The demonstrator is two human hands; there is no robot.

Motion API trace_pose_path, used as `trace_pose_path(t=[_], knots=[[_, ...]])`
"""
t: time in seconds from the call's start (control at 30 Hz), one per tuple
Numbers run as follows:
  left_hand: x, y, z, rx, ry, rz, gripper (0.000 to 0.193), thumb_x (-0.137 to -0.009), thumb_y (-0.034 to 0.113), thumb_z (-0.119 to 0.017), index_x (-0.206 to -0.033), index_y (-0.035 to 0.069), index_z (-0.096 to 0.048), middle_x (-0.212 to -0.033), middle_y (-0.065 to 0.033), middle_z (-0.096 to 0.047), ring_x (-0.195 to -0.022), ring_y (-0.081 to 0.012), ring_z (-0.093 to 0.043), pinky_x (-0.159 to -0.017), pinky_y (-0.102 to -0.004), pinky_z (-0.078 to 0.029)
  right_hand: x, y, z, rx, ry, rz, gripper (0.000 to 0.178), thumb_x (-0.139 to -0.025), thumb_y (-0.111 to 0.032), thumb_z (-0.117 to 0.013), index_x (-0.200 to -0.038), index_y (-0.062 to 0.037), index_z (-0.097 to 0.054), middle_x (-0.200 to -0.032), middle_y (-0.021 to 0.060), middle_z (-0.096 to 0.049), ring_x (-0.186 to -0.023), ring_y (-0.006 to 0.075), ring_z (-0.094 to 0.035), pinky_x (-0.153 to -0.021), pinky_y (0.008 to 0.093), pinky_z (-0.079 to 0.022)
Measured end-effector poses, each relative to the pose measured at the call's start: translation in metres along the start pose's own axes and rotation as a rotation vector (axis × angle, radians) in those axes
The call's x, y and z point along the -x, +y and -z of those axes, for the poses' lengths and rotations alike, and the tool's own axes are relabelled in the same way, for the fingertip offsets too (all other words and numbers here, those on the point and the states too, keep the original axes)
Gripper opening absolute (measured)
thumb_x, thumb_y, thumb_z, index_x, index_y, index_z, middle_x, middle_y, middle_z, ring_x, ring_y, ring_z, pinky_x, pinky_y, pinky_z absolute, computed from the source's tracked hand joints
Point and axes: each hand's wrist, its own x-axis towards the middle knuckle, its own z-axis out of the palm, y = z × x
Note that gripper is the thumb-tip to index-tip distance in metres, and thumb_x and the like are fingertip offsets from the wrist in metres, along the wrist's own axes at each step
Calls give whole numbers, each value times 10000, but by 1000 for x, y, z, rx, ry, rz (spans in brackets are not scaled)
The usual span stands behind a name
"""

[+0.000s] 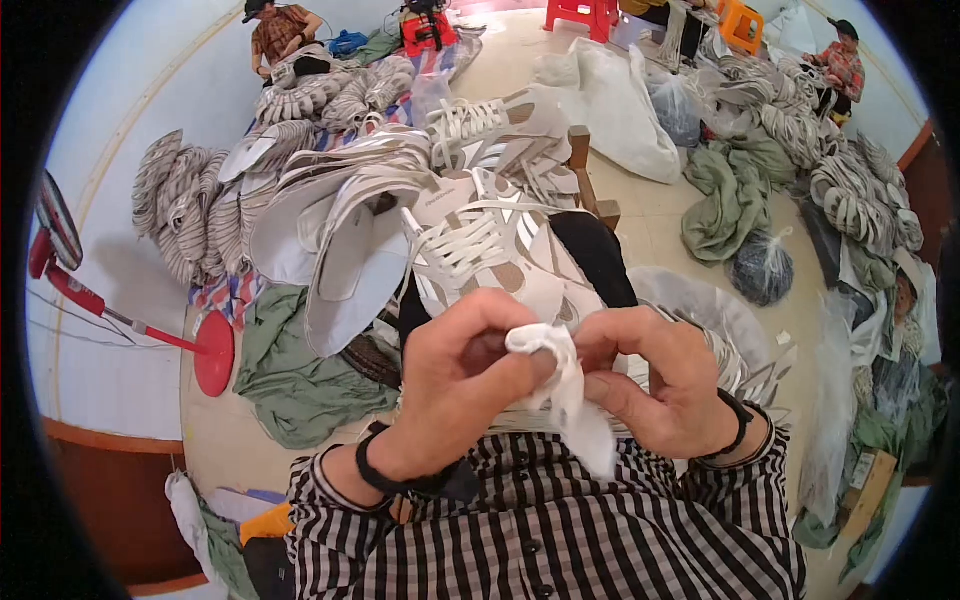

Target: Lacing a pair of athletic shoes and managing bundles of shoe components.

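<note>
Between my two hands is a crumpled strip of white cloth [580, 420], or something like soft tissue. My left hand [465, 375] pinches it at the upper left, with the thumb pressed over it. My right hand [660, 385] grips its other side between thumb and fingers, and a loose end hangs down. Just beyond my hands lies a beige and white shoe upper [510, 275] with cream laces [465, 245] threaded through it, resting over my lap. More laced uppers [470, 120] sit behind it, and a stack of uppers [350, 215] leans to its left.
A red standing fan [215, 350] is at the left, near a green cloth [305, 385]. Bundles of uppers [185, 205] lie along the left wall, and others [860, 195] on the right. White sacks [630, 110] and a green sack [730, 190] are ahead. Two people sit in the far corners.
</note>
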Motion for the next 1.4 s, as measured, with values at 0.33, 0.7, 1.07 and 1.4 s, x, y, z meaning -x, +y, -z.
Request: trace_pose_path(t=[0.33,0.7,1.07,1.4], knots=[[-13,-33,-1,-62,63,-39,141,-854,-34,-572,-992,-18,-550,-902,-35,-599,-769,-39,-558,-655,-183,-457,4,29,-9,132,116,72,361,-744,-13,-708,-1066,-22,-545,-718,86,-539,-573,174,-537,-524,280,-443],[-14,-7,-6,-84,-165,-42,246,-895,-4,-491,-1128,-63,-543,-1035,-124,-636,-887,-152,-633,-763,-251,-498,6,42,29,465,284,88,159,-797,-84,-647,-933,-19,-595,-703,83,-554,-573,187,-533,-506,290,-413],[-10,-25,40,-431,163,-74,165,-879,60,-507,-973,-57,-574,-863,-154,-640,-682,-156,-572,-641,-257,-462,125,207,125,263,494,-733,220,-839,-206,-598,-831,10,-559,-634,52,-525,-596,139,-496,-553,304,-410],[-6,-27,49,-649,272,-115,123,-896,46,-470,-942,-36,-549,-818,-92,-537,-617,-123,-485,-586,-220,-399,276,265,-17,498,-263,-993,209,-775,-223,-582,-908,-62,-595,-802,199,-637,-773,387,-622,-660,502,-479]])
